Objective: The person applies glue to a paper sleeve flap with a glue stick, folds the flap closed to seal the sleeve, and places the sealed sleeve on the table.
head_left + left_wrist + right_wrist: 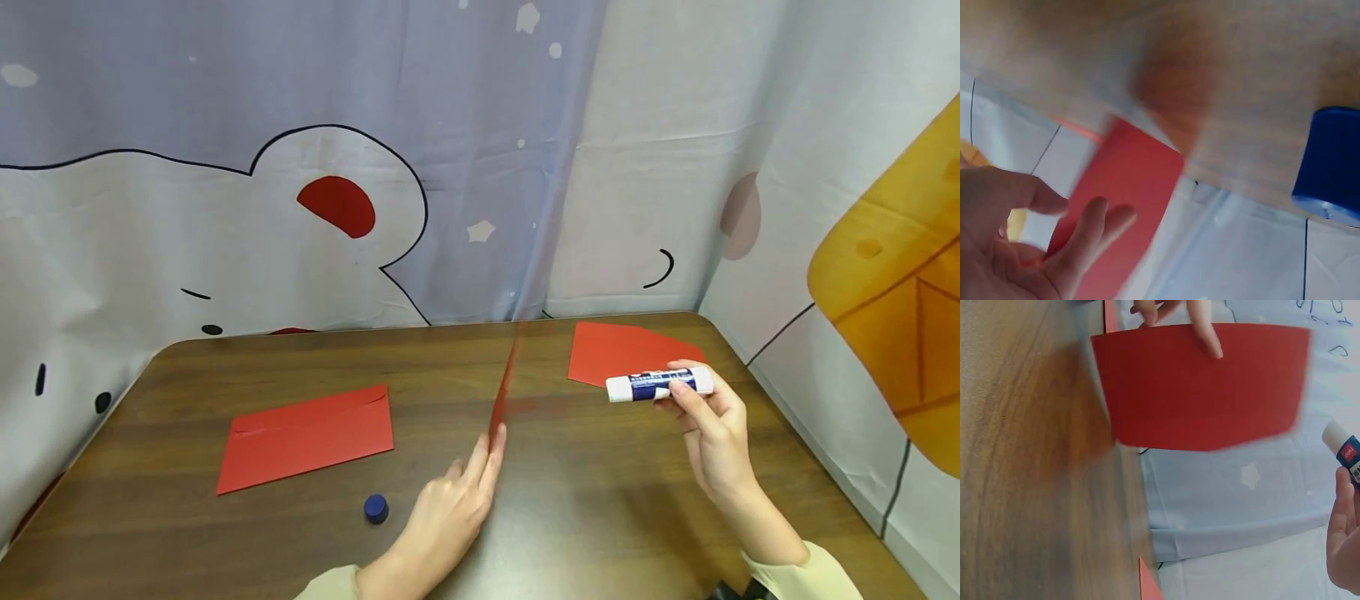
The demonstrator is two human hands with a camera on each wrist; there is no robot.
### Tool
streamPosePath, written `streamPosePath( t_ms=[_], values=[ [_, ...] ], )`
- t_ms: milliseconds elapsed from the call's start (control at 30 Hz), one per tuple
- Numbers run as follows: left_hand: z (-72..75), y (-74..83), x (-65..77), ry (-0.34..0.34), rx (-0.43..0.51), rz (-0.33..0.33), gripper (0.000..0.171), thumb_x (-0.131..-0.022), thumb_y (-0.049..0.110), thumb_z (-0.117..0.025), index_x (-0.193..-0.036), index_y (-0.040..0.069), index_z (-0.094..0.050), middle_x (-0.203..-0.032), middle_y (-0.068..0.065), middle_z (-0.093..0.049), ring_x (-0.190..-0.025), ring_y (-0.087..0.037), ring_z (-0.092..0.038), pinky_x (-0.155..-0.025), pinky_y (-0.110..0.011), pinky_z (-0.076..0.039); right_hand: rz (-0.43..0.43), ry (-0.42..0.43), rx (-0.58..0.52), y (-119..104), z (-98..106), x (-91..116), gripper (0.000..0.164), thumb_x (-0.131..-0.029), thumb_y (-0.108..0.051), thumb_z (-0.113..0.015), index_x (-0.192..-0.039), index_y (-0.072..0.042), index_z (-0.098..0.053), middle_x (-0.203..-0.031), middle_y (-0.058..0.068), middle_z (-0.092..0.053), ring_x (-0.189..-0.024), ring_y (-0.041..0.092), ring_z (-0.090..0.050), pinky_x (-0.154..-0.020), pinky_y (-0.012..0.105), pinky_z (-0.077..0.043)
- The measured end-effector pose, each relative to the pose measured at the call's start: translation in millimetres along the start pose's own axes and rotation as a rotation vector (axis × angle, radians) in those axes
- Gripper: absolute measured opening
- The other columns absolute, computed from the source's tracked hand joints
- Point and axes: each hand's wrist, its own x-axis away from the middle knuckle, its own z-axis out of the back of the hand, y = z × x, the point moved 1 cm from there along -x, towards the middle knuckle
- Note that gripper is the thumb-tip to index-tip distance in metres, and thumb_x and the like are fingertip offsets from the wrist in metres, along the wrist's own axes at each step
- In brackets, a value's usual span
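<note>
My left hand [453, 504] pinches a red envelope [504, 387] by one edge and holds it upright, almost edge-on in the head view. The right wrist view shows the broad face of this envelope [1210, 394], with the thumb on the near side and other fingers behind the edge. My right hand [716, 433] grips a white and blue glue stick [656, 385] level above the table, its white end pointing left toward the raised envelope. A small blue cap [376, 508] stands on the table just left of my left hand.
Another red envelope [307, 437] lies on the left of the wooden table [562, 517]. A third red envelope [630, 346] with its flap out lies at the back right, partly behind the right hand. A patterned curtain [480, 150] hangs along the table's far edge.
</note>
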Motion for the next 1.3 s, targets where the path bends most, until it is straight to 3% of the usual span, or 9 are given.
streamPosePath(
  t_ms=[167, 333, 467, 633, 733, 900, 967, 1167, 1300],
  values=[
    [6.0, -3.5, -6.5, -0.056, 0.207, 0.160, 0.071, -0.071, -0.001, -0.066, -0.139, -0.004, -0.044, -0.109, -0.010, -0.060, -0.053, -0.011, -0.051, -0.042, -0.022, -0.043, 0.033, -0.009, -0.062, -1.7, 2.3, 0.2, 0.033, -0.093, 0.016, -0.034, -0.112, 0.008, -0.059, -0.096, 0.009, -0.066, -0.079, 0.014, -0.067, -0.072, 0.021, -0.055],
    [9.5, 4.3, -4.3, -0.166, 0.346, 0.238, 0.074, -0.071, 0.002, -0.073, -0.138, -0.005, -0.044, -0.101, -0.007, -0.060, -0.042, -0.007, -0.041, -0.038, -0.019, -0.037, 0.034, -0.023, -0.066, -1.3, 3.1, 1.9, 0.034, -0.093, 0.017, -0.033, -0.112, 0.007, -0.060, -0.096, 0.009, -0.067, -0.079, 0.014, -0.067, -0.073, 0.021, -0.055],
    [10.4, 11.8, -0.6, -0.236, 0.322, 0.263, 0.064, -0.075, 0.001, -0.071, -0.134, -0.004, -0.049, -0.088, -0.004, -0.060, -0.039, -0.009, -0.040, -0.037, -0.021, -0.036, 0.034, -0.023, -0.073, -0.7, 3.2, 2.7, 0.034, -0.093, 0.016, -0.033, -0.112, 0.006, -0.060, -0.096, 0.009, -0.067, -0.079, 0.014, -0.066, -0.073, 0.021, -0.055],
    [7.7, 17.2, 3.6, -0.312, 0.148, 0.232, 0.049, -0.073, 0.000, -0.070, -0.122, 0.007, -0.064, -0.069, -0.001, -0.060, -0.040, -0.012, -0.048, -0.037, -0.026, -0.039, 0.032, -0.030, -0.077, 0.6, 3.4, 3.5, 0.035, -0.093, 0.016, -0.033, -0.112, 0.006, -0.060, -0.097, 0.009, -0.067, -0.080, 0.014, -0.067, -0.074, 0.021, -0.055],
    [4.1, 20.8, 5.5, -0.273, 0.038, 0.172, 0.037, -0.073, 0.010, -0.071, -0.108, 0.018, -0.073, -0.064, 0.001, -0.062, -0.043, -0.012, -0.051, -0.036, -0.026, -0.039, 0.031, -0.029, -0.070, 1.5, 3.7, 4.1, 0.035, -0.093, 0.016, -0.033, -0.112, 0.006, -0.060, -0.097, 0.008, -0.067, -0.080, 0.014, -0.066, -0.074, 0.021, -0.055],
    [-3.4, 28.9, 6.4, -0.052, -0.057, 0.083, 0.018, -0.072, 0.019, -0.064, -0.083, 0.026, -0.077, -0.072, 0.000, -0.057, -0.064, -0.016, -0.050, -0.037, -0.022, -0.032, 0.029, -0.031, -0.062, 3.3, 3.1, 4.6, 0.035, -0.093, 0.017, -0.033, -0.112, 0.006, -0.060, -0.097, 0.008, -0.067, -0.079, 0.014, -0.066, -0.073, 0.021, -0.055],
    [-6.0, 33.4, 7.0, -0.011, -0.059, 0.065, 0.016, -0.072, 0.019, -0.061, -0.079, 0.024, -0.075, -0.075, -0.002, -0.054, -0.069, -0.017, -0.048, -0.040, -0.022, -0.032, 0.025, -0.031, -0.052, 3.8, 2.3, 5.0, 0.035, -0.093, 0.016, -0.034, -0.112, 0.005, -0.060, -0.097, 0.008, -0.068, -0.078, 0.013, -0.066, -0.073, 0.021, -0.055],
    [-10.8, 49.3, 12.3, -0.027, -0.074, 0.044, 0.012, -0.070, 0.016, -0.058, -0.075, 0.018, -0.069, -0.066, -0.001, -0.054, -0.060, -0.019, -0.056, -0.042, -0.024, -0.045, 0.031, -0.034, -0.065, 4.3, 1.8, 4.5, 0.035, -0.093, 0.017, -0.033, -0.112, 0.006, -0.060, -0.096, 0.008, -0.067, -0.078, 0.014, -0.066, -0.072, 0.021, -0.055],
    [-13.3, 54.1, 13.2, -0.063, -0.044, 0.040, 0.004, -0.070, 0.012, -0.056, -0.069, 0.015, -0.059, -0.061, 0.000, -0.049, -0.054, -0.015, -0.048, -0.034, -0.022, -0.040, 0.048, -0.021, -0.084, 3.1, 3.0, 2.4, 0.034, -0.094, 0.015, -0.033, -0.112, 0.006, -0.060, -0.096, 0.009, -0.067, -0.078, 0.014, -0.066, -0.071, 0.021, -0.055]
  ],
)
